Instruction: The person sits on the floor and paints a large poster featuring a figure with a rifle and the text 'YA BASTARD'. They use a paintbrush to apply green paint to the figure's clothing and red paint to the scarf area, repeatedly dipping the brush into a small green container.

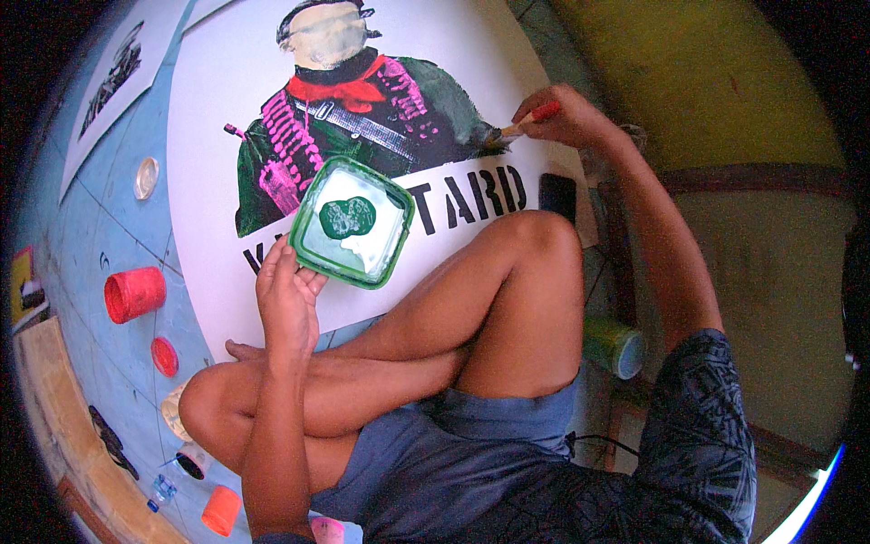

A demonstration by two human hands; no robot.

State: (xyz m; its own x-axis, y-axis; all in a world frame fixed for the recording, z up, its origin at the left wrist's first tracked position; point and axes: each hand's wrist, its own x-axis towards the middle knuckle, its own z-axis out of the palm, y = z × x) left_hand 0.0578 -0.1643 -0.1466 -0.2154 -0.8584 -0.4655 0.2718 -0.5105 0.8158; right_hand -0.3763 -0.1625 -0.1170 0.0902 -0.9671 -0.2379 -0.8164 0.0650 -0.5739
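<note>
Head view: the painted figure (pixel 362 136) fills the upper centre of the frame on a large white sheet (pixel 217 100), and it looks well advanced. Its cream head, red scarf (pixel 349 92), pink bands (pixel 290 131) and black lettering (pixel 471 195) have their colour. Green covers much of the clothing, though unevenly, with dark patches; probably only filling in and edge work on the green remain, but whether the dark parts are meant to stay dark I cannot tell.

Right of centre, the right hand (pixel 569 118) has its fingers pinched around a red-tipped paintbrush (pixel 520 130), whose bristles meet the end of the figure's sleeve. At the centre, the fingers of the left hand (pixel 292 295) grip a corner of a square green-rimmed lid (pixel 390 216) carrying a pool of green paint (pixel 348 218).

That lid hides part of the lettering and the figure's lower edge, and the bent legs (pixel 526 299) crowd the sheet's lower side. A dark flat object (pixel 557 196) lies beside the lettering. Along the left lie a red tub (pixel 136 295), a red cap (pixel 164 356) and a pale round lid (pixel 146 179); lower left, an orange tub (pixel 221 510) and a small clear bottle (pixel 163 490).
</note>
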